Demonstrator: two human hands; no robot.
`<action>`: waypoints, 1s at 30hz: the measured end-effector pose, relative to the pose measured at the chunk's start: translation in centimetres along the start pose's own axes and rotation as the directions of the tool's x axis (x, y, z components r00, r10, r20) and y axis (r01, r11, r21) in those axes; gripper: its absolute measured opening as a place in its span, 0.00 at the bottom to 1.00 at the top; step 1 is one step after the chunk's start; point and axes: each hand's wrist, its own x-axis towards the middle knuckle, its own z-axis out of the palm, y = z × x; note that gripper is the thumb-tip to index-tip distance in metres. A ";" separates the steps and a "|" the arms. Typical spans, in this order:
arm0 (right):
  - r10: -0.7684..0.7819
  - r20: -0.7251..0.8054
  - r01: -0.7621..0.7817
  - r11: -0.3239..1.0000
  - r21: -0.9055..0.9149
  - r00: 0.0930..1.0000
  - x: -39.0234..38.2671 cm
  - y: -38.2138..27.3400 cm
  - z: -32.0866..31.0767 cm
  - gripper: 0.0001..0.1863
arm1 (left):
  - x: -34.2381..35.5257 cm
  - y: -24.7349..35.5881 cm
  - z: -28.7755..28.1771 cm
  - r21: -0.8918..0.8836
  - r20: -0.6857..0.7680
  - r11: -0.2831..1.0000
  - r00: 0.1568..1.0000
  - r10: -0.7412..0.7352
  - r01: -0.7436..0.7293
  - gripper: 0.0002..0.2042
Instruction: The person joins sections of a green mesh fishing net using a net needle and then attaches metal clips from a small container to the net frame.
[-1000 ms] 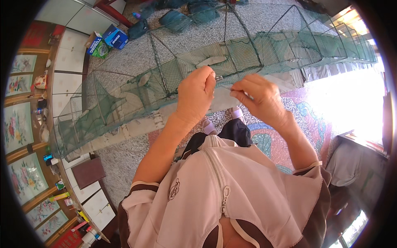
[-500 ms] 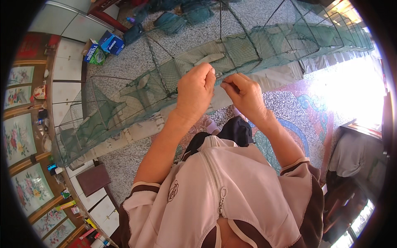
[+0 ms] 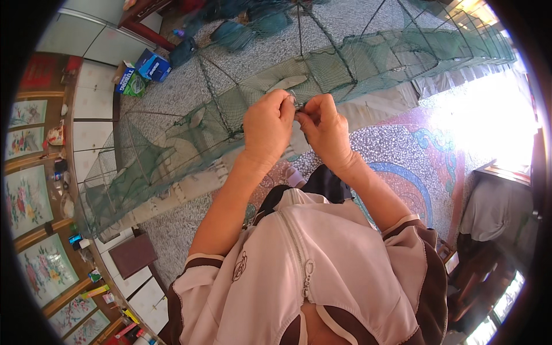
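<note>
A long green mesh net trap [image 3: 397, 66] with dark frame rods stretches across in front of me. My left hand [image 3: 267, 127] is closed in a pinch, thumb and forefinger together, over the net's near side. My right hand [image 3: 326, 129] pinches right beside it, its fingertips almost touching the left ones. Between them shows a small shiny metallic piece [image 3: 295, 103], too small to name. A short dark strand hangs below the right fingers. What each fingertip grips is mostly hidden by the fingers.
Blue and green cartons [image 3: 154, 64] stand on the speckled floor at the far left. More dark net bundles [image 3: 233, 34] lie at the back. Cabinets with a cluttered counter [image 3: 72, 172] line the left. A grey cloth [image 3: 486, 210] hangs over furniture at the right.
My right hand has moved left and slightly up, bringing its fingertips against the left hand's. A shiny piece now shows between them. The left hand has shifted slightly left.
</note>
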 end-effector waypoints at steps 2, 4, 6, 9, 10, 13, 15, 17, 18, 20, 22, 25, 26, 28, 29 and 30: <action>0.125 0.045 -0.128 0.988 0.083 0.991 -0.1 -0.1 -0.2 0.13 | 0.0 0.4 0.1 -0.012 -0.017 0.999 0.999 -0.034 0.034 0.06; 0.083 0.005 -0.083 0.997 -0.008 0.997 -0.4 -1.1 -1.0 0.12 | 0.1 0.3 0.1 -0.033 -0.020 0.999 0.999 -0.041 0.040 0.06; 0.042 -0.031 -0.045 0.994 -0.102 0.999 -0.7 -1.8 -1.9 0.11 | 0.0 0.1 0.1 -0.056 -0.018 0.997 0.999 -0.049 0.048 0.06; -0.266 0.054 0.271 0.946 -0.177 0.962 -0.3 -2.4 -2.7 0.09 | 0.0 0.1 -0.1 -0.067 0.017 0.996 0.998 -0.059 0.060 0.06; -0.238 0.037 0.240 0.946 -0.219 0.971 0.6 -2.8 -2.5 0.08 | 0.0 0.3 -0.3 -0.075 0.035 0.994 0.997 -0.071 0.073 0.06; -0.170 0.105 0.190 0.955 -0.227 0.980 3.2 -2.4 -2.4 0.07 | 0.0 0.5 -0.3 -0.107 0.037 0.992 0.997 -0.068 0.071 0.06; -0.119 0.202 0.159 0.968 -0.195 0.972 4.6 -2.1 -2.6 0.06 | -0.4 0.0 -0.2 -0.132 0.028 0.989 0.997 -0.067 0.070 0.05; 0.055 0.384 0.006 0.988 -0.154 0.922 6.1 -2.4 -3.2 0.05 | -0.4 -0.3 -0.4 -0.096 0.034 0.995 0.999 -0.028 0.031 0.05; 0.049 0.385 0.012 0.988 -0.153 0.922 6.2 -2.3 -3.3 0.05 | -0.4 -0.1 -0.5 -0.096 0.028 0.995 0.999 -0.026 0.029 0.05; 0.002 0.410 0.075 0.982 -0.173 0.912 6.3 -2.1 -3.5 0.04 | -0.5 0.5 -0.5 -0.201 0.076 0.977 0.995 -0.061 0.075 0.05; -0.107 0.329 0.152 0.982 -0.113 0.938 6.2 -3.0 -3.4 0.04 | -0.6 1.1 -0.8 -0.189 0.069 0.978 0.995 -0.074 0.086 0.05; -0.376 0.167 0.377 0.926 0.026 0.911 7.0 -5.0 -3.6 0.05 | -0.8 0.8 -0.7 -0.174 0.048 0.982 0.997 -0.064 0.072 0.05; -0.532 0.074 0.524 0.846 0.101 0.844 7.4 -5.7 -3.9 0.06 | -0.9 0.6 -0.6 -0.167 0.028 0.985 0.999 -0.032 0.036 0.04; -0.509 0.057 0.484 0.843 0.233 0.859 7.3 -6.6 -4.3 0.05 | -0.9 0.0 -0.5 -0.114 0.028 0.993 0.999 0.035 -0.031 0.04; -0.485 0.042 0.439 0.822 0.363 0.873 7.3 -7.2 -4.5 0.05 | -0.9 -0.2 -0.6 -0.059 0.031 0.993 0.994 0.102 -0.100 0.05; -0.500 0.199 0.410 0.836 0.365 0.843 7.5 -8.1 -5.8 0.04 | -1.0 -0.2 -0.6 -0.056 0.028 0.993 0.994 0.102 -0.100 0.05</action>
